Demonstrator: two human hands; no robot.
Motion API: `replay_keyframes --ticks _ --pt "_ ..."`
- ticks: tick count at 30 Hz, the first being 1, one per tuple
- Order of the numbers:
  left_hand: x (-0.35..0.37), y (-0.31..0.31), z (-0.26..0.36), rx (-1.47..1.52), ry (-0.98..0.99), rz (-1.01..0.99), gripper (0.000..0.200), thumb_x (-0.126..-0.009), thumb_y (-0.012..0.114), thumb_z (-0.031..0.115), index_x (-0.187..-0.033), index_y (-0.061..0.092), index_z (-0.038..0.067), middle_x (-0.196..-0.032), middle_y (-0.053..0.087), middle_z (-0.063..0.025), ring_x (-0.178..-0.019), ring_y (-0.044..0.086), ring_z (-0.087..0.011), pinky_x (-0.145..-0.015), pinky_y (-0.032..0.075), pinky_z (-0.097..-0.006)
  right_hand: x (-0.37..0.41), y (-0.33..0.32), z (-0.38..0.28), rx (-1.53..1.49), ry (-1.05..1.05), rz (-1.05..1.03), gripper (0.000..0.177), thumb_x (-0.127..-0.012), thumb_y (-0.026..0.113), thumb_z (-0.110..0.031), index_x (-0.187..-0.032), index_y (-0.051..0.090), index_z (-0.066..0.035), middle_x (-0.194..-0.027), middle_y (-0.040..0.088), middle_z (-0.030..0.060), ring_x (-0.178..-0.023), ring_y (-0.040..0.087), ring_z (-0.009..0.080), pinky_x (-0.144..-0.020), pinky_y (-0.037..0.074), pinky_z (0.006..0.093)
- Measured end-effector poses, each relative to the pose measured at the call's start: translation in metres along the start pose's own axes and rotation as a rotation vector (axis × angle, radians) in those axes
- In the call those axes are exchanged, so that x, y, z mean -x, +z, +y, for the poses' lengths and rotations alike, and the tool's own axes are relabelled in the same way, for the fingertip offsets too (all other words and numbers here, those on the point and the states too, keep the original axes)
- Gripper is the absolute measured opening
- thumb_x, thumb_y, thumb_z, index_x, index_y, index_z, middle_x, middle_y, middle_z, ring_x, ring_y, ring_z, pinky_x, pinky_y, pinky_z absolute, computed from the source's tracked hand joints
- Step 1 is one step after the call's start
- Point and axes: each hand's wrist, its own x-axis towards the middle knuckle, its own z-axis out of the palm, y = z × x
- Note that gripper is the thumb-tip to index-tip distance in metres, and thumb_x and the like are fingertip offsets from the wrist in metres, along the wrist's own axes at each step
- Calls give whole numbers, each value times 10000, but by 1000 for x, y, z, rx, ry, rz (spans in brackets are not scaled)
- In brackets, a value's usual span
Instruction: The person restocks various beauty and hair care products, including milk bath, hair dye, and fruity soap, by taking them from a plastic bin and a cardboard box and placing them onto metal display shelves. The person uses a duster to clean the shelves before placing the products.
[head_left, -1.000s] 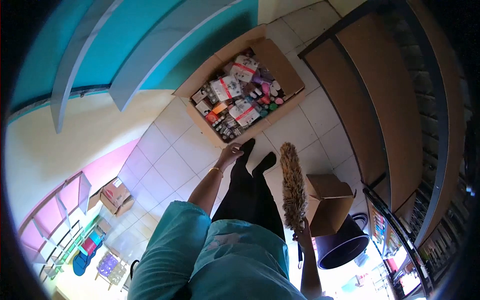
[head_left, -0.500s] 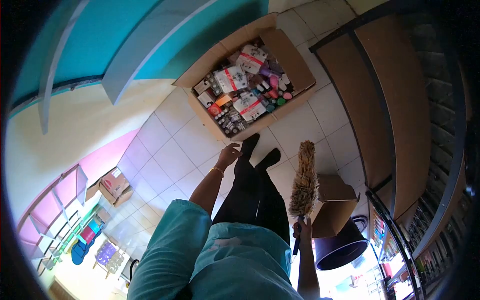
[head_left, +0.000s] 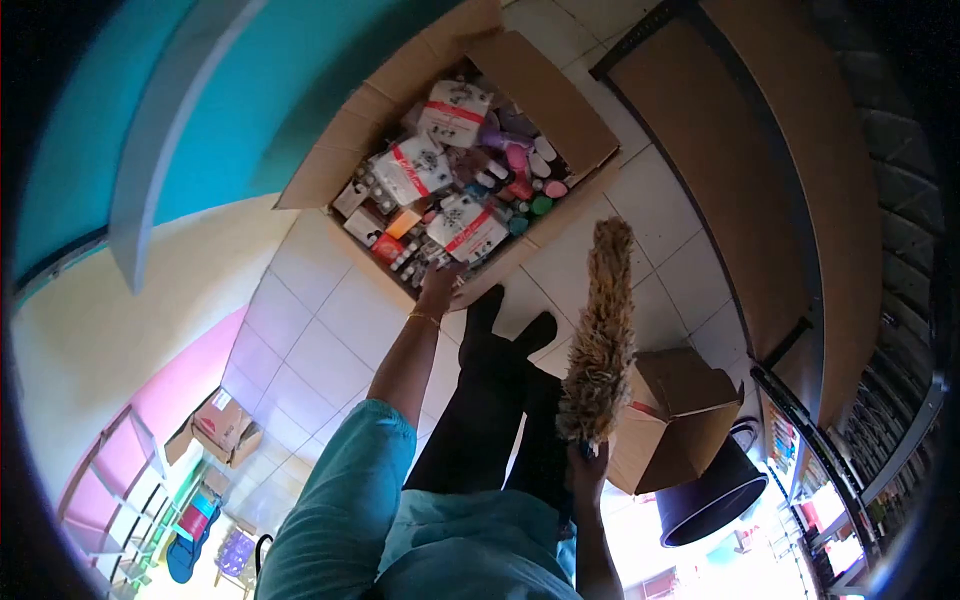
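Observation:
My left hand [head_left: 441, 283] reaches over the near side of a large open cardboard box [head_left: 548, 103], its fingers apart above small bottles at the near corner. Inside the box lie white packets with red bands [head_left: 468, 229], an orange carton [head_left: 404, 221], several small bottles and a green-capped container [head_left: 541, 205]. My right hand [head_left: 587, 465] is closed around the handle of a fluffy brown duster [head_left: 603, 330], whose head points up and away from me. Most of the handle is hidden by that hand.
A smaller open cardboard box [head_left: 650, 440] and a dark bucket [head_left: 715, 500] stand at my right. Beyond them are shelves with brown panels [head_left: 690, 165]. Another carton [head_left: 222, 425] sits on the tiled floor [head_left: 345, 345] at left. Grey shelf brackets [head_left: 150, 160] jut from the teal wall.
My left hand has moved forward from beside my leg to over the box's near corner. The view has shifted, and the duster's head now sits closer to the box.

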Motion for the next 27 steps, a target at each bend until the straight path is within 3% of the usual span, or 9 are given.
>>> replay_keyframes --ticks 3,6,7,10,15,18,22,23,27 --pt "-12 24 11 201 51 125 740 -600 749 166 -1190 306 111 -975 479 -100 -927 455 -213 -758 425 -342 -5 -3 13 -120 -97 -16 429 -781 534 -59 -1156 330 -100 -568 422 -15 -366 353 52 -299 267 186" --pt "-49 31 -6 -92 344 405 720 -568 773 155 -1120 319 66 -913 480 -92 -780 479 -180 -654 450 -325 -9 2 -1 -175 -36 -28 437 -795 515 -70 -1180 310 -103 -538 396 -23 -356 338 50 -291 256 187" --pt "-57 32 -11 -59 201 474 673 -572 768 133 -1085 344 34 -925 494 -90 -705 499 -164 -609 455 -303 -5 3 -4 -189 17 -23 436 -799 510 -76 -1184 305 -103 -536 391 -25 -356 334 48 -291 252 186" --pt "-47 22 -10 -104 244 360 656 -562 772 128 -1077 378 29 -955 520 -100 -690 536 -181 -614 457 -287 0 7 -12 -208 53 -26 420 -810 497 -89 -1183 307 -113 -531 383 -27 -354 323 49 -292 245 188" --pt "4 3 14 -288 304 253 368 -642 699 152 -948 542 21 -860 592 -87 -757 567 -174 -644 457 -295 13 1 -12 -123 48 -42 397 -810 495 -84 -1169 331 -126 -516 395 -15 -340 328 51 -288 253 193" --pt "41 -6 26 -177 383 123 392 -597 709 209 -874 532 -4 -828 595 -99 -735 580 -187 -656 458 -292 16 -3 7 -105 39 -35 317 -819 485 -109 -1112 363 -102 -505 401 -2 -328 334 60 -280 258 201" --pt "60 -21 16 -263 479 12 549 -630 632 128 -1096 390 -33 -958 529 -146 -862 531 -196 -737 431 -298 41 -9 -6 -306 188 -60 167 -843 466 -175 -982 399 -112 -495 365 -1 -320 312 73 -272 230 208" --pt "69 -20 14 -104 458 -83 616 -651 609 103 -1163 296 -35 -1042 476 -166 -944 493 -204 -771 419 -306 47 -8 -10 -395 250 -51 132 -849 461 -192 -943 406 -117 -492 355 -1 -317 305 76 -271 221 210" --pt "103 -20 12 -163 502 -140 531 -719 592 80 -1173 320 28 -1065 502 -124 -951 509 -210 -799 423 -316 72 -6 -22 -372 238 -68 108 -860 448 -227 -853 402 -129 -499 348 5 -315 290 82 -274 208 217"
